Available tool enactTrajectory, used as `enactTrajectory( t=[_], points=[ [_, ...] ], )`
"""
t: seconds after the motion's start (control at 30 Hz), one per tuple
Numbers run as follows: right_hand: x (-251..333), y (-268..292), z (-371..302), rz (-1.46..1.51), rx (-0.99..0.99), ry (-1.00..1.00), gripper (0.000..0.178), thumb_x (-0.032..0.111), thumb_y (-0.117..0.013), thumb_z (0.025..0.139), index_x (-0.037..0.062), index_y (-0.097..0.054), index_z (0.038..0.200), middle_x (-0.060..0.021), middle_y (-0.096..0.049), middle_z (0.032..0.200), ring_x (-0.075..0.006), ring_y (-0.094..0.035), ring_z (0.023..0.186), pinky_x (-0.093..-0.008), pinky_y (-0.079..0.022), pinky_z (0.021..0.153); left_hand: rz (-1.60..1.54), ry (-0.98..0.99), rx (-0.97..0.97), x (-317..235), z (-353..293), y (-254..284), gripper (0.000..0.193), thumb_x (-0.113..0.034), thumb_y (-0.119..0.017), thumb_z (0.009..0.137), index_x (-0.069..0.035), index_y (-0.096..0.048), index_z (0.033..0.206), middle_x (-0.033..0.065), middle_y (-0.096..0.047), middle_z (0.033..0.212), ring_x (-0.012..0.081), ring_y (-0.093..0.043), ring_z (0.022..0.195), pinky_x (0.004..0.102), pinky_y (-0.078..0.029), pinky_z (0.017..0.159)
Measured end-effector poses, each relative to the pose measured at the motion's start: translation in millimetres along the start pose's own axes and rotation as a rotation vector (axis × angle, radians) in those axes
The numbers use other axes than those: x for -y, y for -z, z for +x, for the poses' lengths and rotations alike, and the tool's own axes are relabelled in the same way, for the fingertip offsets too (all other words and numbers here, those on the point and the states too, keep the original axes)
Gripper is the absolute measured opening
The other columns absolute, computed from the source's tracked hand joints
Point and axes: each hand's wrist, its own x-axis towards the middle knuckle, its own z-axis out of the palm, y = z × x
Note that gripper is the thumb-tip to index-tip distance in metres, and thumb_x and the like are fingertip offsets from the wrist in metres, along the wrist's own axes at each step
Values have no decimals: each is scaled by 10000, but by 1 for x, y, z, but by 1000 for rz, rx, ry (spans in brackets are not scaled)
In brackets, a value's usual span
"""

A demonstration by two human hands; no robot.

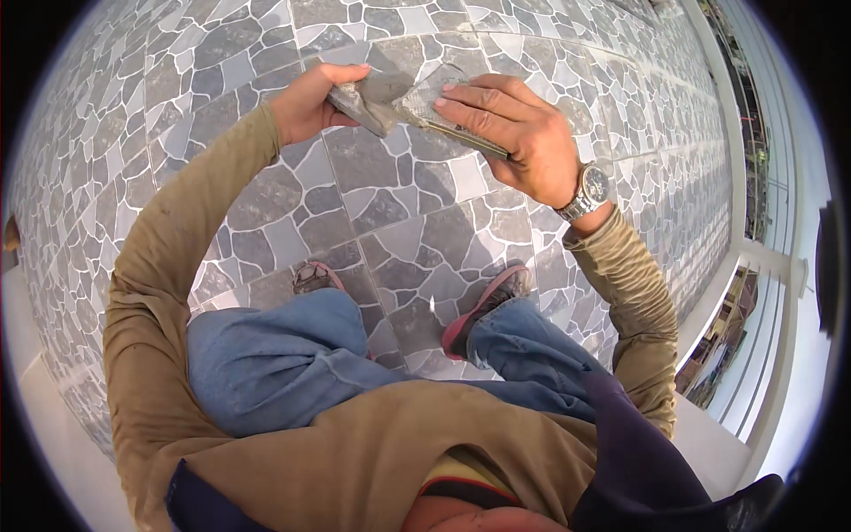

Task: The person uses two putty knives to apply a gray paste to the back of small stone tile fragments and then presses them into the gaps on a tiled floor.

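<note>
Both my arms reach forward over the stone-patterned floor. My left hand (308, 104) is closed on a grey, cement-smeared wedge-shaped piece (365, 108), thumb along its top; its exact kind does not show. In my right hand (523, 133) is a flat tile piece (461, 129) with a rough, textured upper face and a straight edge. The fingers lie across that face, and the thumb is hidden beneath. The two pieces meet or overlap at their inner ends, near a grey lump (387, 89); I cannot tell whether they touch.
Grey and white patterned floor tiles (381, 208) spread all around. My shoes (487, 306) stand on them, below my bent knees in jeans. A white railing (767, 293) runs along the right side. A metal watch (589, 192) sits on my right wrist.
</note>
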Motion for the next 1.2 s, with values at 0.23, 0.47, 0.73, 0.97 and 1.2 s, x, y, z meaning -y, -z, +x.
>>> enactTrajectory(
  t=[0.23, 0.47, 0.73, 0.97, 1.2],
  points=[
    [-4, -52, -3, -6, 136, -10, 685, -22, -712, 646, 196, -677, 1295, 31, -676, 1304, -245, -622, 1163, -335, -578, 895, 13, 23, 62, 13, 14, -1, 436, -393, -584, 994, -22, -626, 1220, 101, -683, 1173, 191, -673, 1073, 387, -546, 971],
    [-95, -102, -13, 409, 149, -104, 390, 72, -747, 766, 131, -759, 1152, -60, -764, 1021, -265, -699, 883, -345, -570, 751, -141, -89, -267, -16, -27, 103, 316, -259, -525, 1051, -15, -624, 1225, 100, -718, 1133, 183, -734, 987, 293, -648, 790],
    [-284, -158, 18, -8, 175, -729, 416, 132, -722, 829, 124, -709, 1244, -41, -742, 1106, -182, -676, 973, -309, -575, 845, -511, -199, -428, 103, -93, 47, 375, -325, -479, 1076, -42, -583, 1298, 101, -689, 1215, 217, -707, 1067, 361, -637, 837],
    [-333, -204, -1, -306, 69, -496, 482, 89, -681, 803, 177, -691, 1276, -31, -730, 1171, -230, -657, 1067, -348, -567, 908, -830, -63, -313, 260, -78, -44, 436, -381, -429, 1087, -143, -457, 1451, 83, -573, 1402, 254, -623, 1214, 420, -592, 913],
    [-280, -226, -26, -263, 138, -417, 570, 82, -674, 771, 258, -649, 1313, 13, -704, 1243, -280, -595, 1189, -391, -543, 975, -776, -35, -219, 286, -95, -34, 449, -373, -451, 1079, -143, -413, 1462, 94, -549, 1416, 279, -594, 1245, 457, -561, 943]
  ],
)
